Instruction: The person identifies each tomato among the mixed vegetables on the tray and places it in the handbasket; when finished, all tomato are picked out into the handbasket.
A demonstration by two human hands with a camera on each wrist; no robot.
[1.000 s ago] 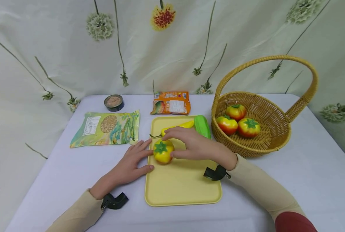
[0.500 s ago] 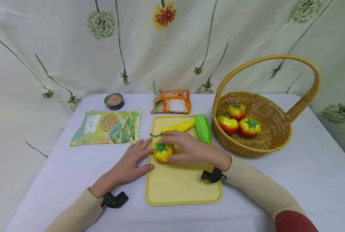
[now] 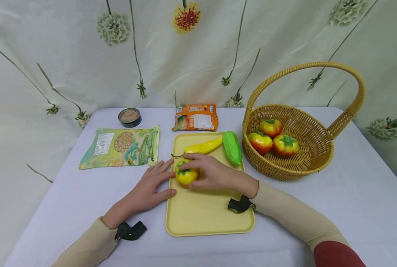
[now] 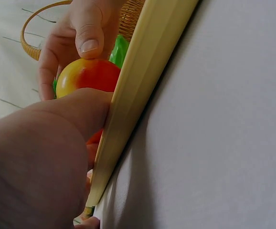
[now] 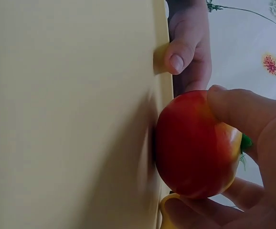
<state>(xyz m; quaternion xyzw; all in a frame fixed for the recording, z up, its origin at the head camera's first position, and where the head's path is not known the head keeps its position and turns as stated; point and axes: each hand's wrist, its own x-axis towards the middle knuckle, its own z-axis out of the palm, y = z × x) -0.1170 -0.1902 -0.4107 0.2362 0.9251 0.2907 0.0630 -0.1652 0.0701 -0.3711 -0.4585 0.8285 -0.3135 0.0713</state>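
Observation:
A yellow-and-red tomato (image 3: 184,179) with a green leafy top sits at the left side of the yellow tray (image 3: 210,218). My right hand (image 3: 216,173) holds it from above and the right. In the right wrist view, the thumb lies on one side of the tomato (image 5: 193,148) and the fingers curl round the other. My left hand (image 3: 150,189) rests with spread, straight fingers along the tray's left edge, its thumb over the rim. Behind the tomato lie a yellow chili pepper (image 3: 205,146) and a green, ridged vegetable (image 3: 232,148).
Right of the tray stands a wicker basket (image 3: 313,146) with a tall handle and three tomatoes (image 3: 285,145) inside. An orange snack packet (image 3: 196,118) lies behind the tray. To the left are a green printed bag (image 3: 120,147) and a small round tin (image 3: 130,117).
My right hand has moved slightly left and closer round the tomato, its fingers now over the leafy top. My left hand stays where it was.

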